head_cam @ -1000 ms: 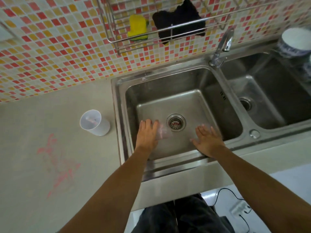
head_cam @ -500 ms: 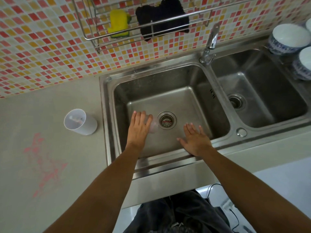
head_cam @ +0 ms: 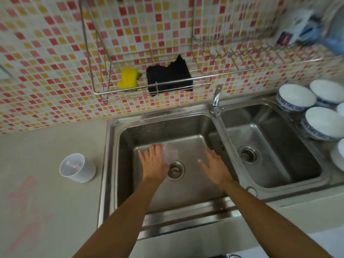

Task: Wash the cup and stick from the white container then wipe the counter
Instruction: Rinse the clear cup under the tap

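Note:
A clear, faintly pink cup [head_cam: 170, 153] hangs blurred over the left sink basin [head_cam: 130, 138], just above the drain [head_cam: 175, 170]. My left hand [head_cam: 152, 162] holds it at the thumb side, fingers stretched forward and the thumb hidden. To the right, over the same basin, my right hand [head_cam: 214, 166] is spread flat and holds nothing. The white container [head_cam: 78, 168] stands on the counter left of the sink, with a thin pinkish stick [head_cam: 73, 165] lying inside it. Pink smears [head_cam: 24, 202] mark the beige counter in front of the container.
The faucet [head_cam: 216, 99] stands between the two basins, turned over the right basin [head_cam: 270, 146]. A wall rack holds a yellow sponge [head_cam: 128, 78] and a black cloth [head_cam: 169, 77]. Several white bowls [head_cam: 296, 97] sit at the far right.
Both hands moved forward over the basin, away from its near edge, and the cup travelled with my left hand past the drain. My view tilted up, showing more of the wall rack.

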`<state>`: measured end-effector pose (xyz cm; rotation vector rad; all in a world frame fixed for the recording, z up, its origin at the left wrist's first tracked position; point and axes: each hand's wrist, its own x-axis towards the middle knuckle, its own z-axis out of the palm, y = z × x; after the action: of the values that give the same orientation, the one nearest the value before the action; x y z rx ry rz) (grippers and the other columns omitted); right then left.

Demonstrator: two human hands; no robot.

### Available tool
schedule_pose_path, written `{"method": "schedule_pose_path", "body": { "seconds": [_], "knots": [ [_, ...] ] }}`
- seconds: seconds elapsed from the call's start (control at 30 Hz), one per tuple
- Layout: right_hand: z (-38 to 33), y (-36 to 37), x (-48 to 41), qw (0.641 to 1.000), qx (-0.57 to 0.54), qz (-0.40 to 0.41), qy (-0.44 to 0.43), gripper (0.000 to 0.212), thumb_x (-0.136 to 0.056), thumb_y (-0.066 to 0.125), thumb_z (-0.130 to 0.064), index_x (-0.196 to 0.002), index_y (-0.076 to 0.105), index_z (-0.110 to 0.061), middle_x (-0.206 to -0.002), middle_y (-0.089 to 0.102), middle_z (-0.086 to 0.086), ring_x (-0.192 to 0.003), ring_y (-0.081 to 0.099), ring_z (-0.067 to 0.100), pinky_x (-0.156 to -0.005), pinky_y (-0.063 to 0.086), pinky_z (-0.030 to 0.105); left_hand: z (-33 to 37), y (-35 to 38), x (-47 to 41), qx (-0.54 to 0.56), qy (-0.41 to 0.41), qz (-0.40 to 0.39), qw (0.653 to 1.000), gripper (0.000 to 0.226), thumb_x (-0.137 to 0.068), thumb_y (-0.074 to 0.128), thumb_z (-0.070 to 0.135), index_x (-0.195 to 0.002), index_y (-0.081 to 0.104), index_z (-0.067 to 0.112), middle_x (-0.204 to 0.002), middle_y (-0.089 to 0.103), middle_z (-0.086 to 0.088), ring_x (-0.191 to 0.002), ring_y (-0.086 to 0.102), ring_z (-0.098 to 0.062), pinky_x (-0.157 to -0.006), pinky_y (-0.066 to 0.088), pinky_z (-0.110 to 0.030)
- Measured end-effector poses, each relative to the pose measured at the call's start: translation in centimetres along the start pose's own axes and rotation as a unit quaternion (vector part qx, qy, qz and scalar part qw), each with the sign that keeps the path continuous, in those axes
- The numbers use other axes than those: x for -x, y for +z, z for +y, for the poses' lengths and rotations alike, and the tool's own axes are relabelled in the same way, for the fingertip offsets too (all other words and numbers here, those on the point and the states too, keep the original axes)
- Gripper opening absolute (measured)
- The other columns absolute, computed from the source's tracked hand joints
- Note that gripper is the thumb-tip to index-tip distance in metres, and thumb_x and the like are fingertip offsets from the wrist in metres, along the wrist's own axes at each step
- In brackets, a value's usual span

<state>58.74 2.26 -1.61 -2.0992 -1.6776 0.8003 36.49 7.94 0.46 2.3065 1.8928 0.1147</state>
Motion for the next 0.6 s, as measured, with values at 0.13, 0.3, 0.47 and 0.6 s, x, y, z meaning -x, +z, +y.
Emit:
{"method": "schedule_pose_path", "body": {
  "seconds": [0.13, 0.3, 0.47, 0.6],
  "knots": [
    [0.7, -5.8, -5.7, 0.995, -0.04, 0.087, 0.023, 0.056, -0.096, 0.051, -0.033, -0.144, 0.034, -0.011, -0.146, 0.041, 0.014, -0.133, 0.04, 0.033, -0.109, 0.033, 0.042, 4.5, -2.1, -2.9, 0.096, -0.002, 0.016, 0.995, 0.077, -0.072, 0.074, 0.037, -0.136, 0.034, 0.019, -0.133, 0.042, -0.003, -0.131, 0.038, -0.027, -0.118, 0.016, -0.056],
    [1.8, -10.1, -11.7, 0.993, -0.062, 0.089, 0.049, 0.054, -0.093, 0.054, -0.022, -0.142, 0.032, -0.018, -0.147, 0.042, 0.01, -0.131, 0.044, 0.033, -0.107, 0.038, 0.05, 9.2, -3.8, -6.8, 0.192, -0.003, 0.025, 0.981, 0.085, -0.063, 0.084, 0.04, -0.133, 0.041, 0.02, -0.131, 0.05, 0.001, -0.126, 0.046, -0.02, -0.114, 0.029, -0.047],
    [2.5, -11.2, -16.1, 0.998, -0.054, 0.018, -0.006, 0.06, -0.091, 0.054, -0.014, -0.144, 0.029, -0.03, -0.145, 0.043, 0.002, -0.123, 0.052, 0.028, -0.104, 0.042, 0.042, 11.2, -3.7, -9.4, 0.355, 0.067, 0.025, 0.932, 0.064, -0.055, 0.09, 0.022, -0.109, 0.058, 0.032, -0.107, 0.064, 0.013, -0.098, 0.064, -0.003, -0.087, 0.054, -0.024],
    [3.1, -11.1, -17.0, 0.999, -0.004, -0.006, -0.04, 0.062, -0.093, 0.05, -0.011, -0.149, 0.027, -0.028, -0.153, 0.035, 0.004, -0.132, 0.043, 0.031, -0.111, 0.034, 0.04, 12.9, -4.6, -8.5, 0.417, 0.129, 0.048, 0.899, 0.062, -0.06, 0.084, -0.007, -0.1, 0.057, 0.033, -0.101, 0.066, 0.008, -0.093, 0.066, -0.01, -0.07, 0.053, -0.013]
  ]
}}
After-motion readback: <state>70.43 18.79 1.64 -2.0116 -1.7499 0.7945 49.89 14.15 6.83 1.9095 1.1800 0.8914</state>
